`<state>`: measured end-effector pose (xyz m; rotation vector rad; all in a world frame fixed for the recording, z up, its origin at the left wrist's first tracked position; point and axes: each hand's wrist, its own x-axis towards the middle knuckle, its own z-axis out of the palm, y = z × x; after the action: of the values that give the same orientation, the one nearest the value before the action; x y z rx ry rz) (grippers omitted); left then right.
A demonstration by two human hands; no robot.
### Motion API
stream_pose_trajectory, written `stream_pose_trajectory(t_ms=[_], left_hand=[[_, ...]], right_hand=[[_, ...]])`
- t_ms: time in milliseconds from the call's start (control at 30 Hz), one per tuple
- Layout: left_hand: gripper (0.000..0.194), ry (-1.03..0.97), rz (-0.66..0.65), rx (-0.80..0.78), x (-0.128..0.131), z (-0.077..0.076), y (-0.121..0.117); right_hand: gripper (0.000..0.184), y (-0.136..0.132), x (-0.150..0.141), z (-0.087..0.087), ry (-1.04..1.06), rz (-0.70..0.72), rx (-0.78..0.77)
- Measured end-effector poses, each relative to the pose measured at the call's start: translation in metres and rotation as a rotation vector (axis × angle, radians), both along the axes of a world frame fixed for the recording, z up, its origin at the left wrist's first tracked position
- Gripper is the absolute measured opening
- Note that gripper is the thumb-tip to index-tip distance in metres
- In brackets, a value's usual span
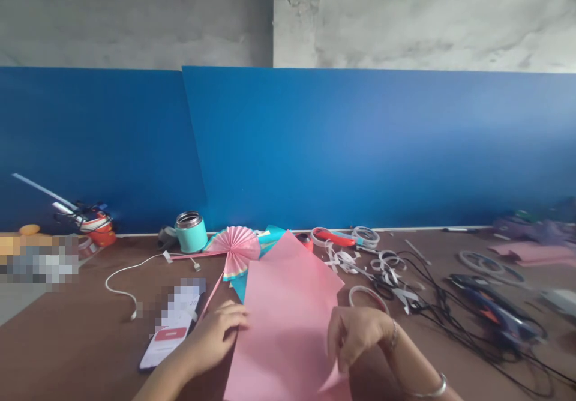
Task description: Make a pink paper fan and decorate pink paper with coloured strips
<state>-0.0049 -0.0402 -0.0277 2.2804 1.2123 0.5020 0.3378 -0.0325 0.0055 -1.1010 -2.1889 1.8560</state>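
Note:
A large pink sheet of paper (285,323) lies on the brown table in front of me, with the pointed corners of more pink paper (292,250) showing beyond its far edge. My left hand (220,335) rests at the sheet's left edge, fingers loosely stretched and fingertips touching it. On the other side, my right hand (357,336) pinches the sheet's right edge, and the near right corner curls upward below the fingers. Behind the paper sits a pleated pink paper fan (236,248) with blue and yellow edging.
Left of the paper lie a phone (173,323) and a white cable (110,278). A turquoise container (191,233) stands near the blue partition (337,149). To the right are white paper scraps (344,260), a red-handled tool (333,237), black cables (443,305) and a dark tool (495,308).

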Motion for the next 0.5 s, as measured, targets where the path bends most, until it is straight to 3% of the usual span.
stream_pose_trajectory(t_ms=[67,100,167,233,300,400,500], left_hand=[[0.037,0.005,-0.018,-0.075,0.0,0.008,-0.005],[0.037,-0.006,-0.024,-0.107,-0.001,0.011,-0.007],[0.043,-0.075,-0.016,-0.15,-0.002,0.013,-0.007],[0.056,-0.191,0.032,-0.198,-0.005,0.008,-0.004],[0.063,-0.316,0.125,-0.266,-0.006,-0.001,0.001],[0.057,-0.397,0.266,-0.308,-0.004,-0.008,0.009],[0.055,-0.346,0.381,-0.207,0.005,-0.001,0.02]], right_hand=[[0.023,0.001,-0.007,-0.004,0.063,-0.028,-0.033],[0.021,0.004,-0.011,-0.009,0.102,-0.116,0.01],[0.021,0.012,-0.019,-0.022,0.15,-0.379,0.187],[0.027,0.021,-0.024,-0.036,0.073,-0.678,0.466],[0.027,0.03,-0.027,-0.046,-0.042,-0.843,0.678],[0.024,0.038,-0.025,-0.051,-0.103,-0.881,0.77],[0.025,0.04,-0.025,-0.05,-0.114,-0.859,0.8]])
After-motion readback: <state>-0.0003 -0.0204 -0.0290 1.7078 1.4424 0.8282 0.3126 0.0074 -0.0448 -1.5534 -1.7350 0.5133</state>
